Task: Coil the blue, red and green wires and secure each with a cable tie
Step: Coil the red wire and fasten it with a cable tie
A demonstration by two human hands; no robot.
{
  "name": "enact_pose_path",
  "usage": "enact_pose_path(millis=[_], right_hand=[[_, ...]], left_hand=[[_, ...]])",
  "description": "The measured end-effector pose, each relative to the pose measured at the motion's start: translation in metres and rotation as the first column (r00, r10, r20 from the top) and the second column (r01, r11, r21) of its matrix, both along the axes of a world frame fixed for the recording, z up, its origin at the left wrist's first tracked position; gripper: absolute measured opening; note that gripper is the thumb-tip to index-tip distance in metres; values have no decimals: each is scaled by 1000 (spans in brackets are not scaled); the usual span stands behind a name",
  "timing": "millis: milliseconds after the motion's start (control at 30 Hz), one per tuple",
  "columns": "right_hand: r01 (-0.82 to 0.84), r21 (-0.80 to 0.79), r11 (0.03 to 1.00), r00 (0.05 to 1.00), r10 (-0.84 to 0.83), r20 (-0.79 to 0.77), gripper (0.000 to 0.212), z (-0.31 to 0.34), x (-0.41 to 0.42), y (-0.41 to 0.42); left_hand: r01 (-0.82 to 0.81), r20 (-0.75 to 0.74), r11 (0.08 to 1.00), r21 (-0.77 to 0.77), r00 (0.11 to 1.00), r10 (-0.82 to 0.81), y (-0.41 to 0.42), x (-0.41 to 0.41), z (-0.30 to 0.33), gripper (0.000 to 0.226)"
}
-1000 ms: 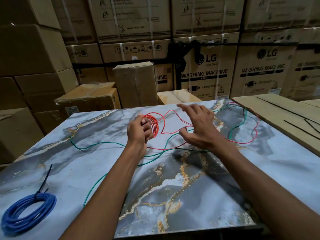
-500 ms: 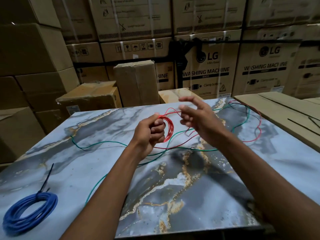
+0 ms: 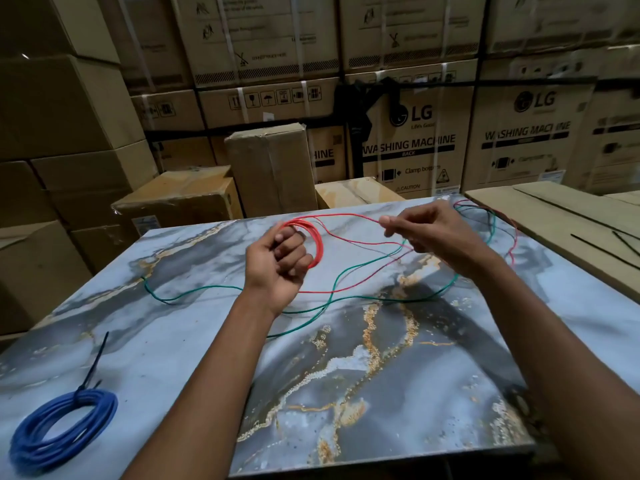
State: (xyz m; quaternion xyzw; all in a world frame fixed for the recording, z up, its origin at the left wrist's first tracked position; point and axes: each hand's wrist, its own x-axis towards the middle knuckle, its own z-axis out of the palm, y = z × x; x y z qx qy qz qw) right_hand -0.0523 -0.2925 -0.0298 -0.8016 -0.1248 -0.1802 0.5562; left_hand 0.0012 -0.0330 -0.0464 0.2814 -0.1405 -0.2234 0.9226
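Since a second ago the right hand (image 3: pixel 436 233) has pinched the red wire (image 3: pixel 349 216) taut; left hand (image 3: pixel 277 261) grips the red coil (image 3: pixel 313 242) above the counter (image 3: pixel 415 375). Lay even loops.

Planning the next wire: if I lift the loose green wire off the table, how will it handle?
The green wire probably droops limply: it lies in slack curves. Likely light, being thin. It may snag, since it crosses the red wire.
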Motion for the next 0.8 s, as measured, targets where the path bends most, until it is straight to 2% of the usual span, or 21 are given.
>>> enact_pose_path(millis=[133,267,300,367,433,500,600,667,800], right_hand=[[57,-118,991,995,-47,90,22,-3,-3,-3],[-16,61,998,994,9,110,21,-3,-7,-5],[6,6,1000,991,-7,135,19,-3,-7,-6],[95,-260,961,978,-41,205,16,-5,-5,-2],[192,-543,817,960,-42,276,18,-10,-3,12],[215,-737,640,963,-16,268,24,-15,-3,32],[140,-859,492,978,65,196,27,-20,-8,63],[122,-889,442,973,122,194,25,-24,-13,79],[115,-866,487,946,212,245,16,-32,-21,93]], left_hand=[[-214,-114,977,13,970,214,6,10,-4,43],[-362,-217,930,66,905,367,11,15,-5,37],[-389,-232,917,84,888,398,12,16,-5,36],[-430,-248,896,109,861,444,13,17,-6,38],[-450,-252,884,128,847,468,13,18,-7,40],[-455,-249,880,136,844,475,12,19,-8,40],[-450,-230,884,123,854,467,9,18,-7,38],[-456,-220,883,114,855,470,8,17,-6,37],[-497,-204,855,147,831,518,7,15,-5,41]])
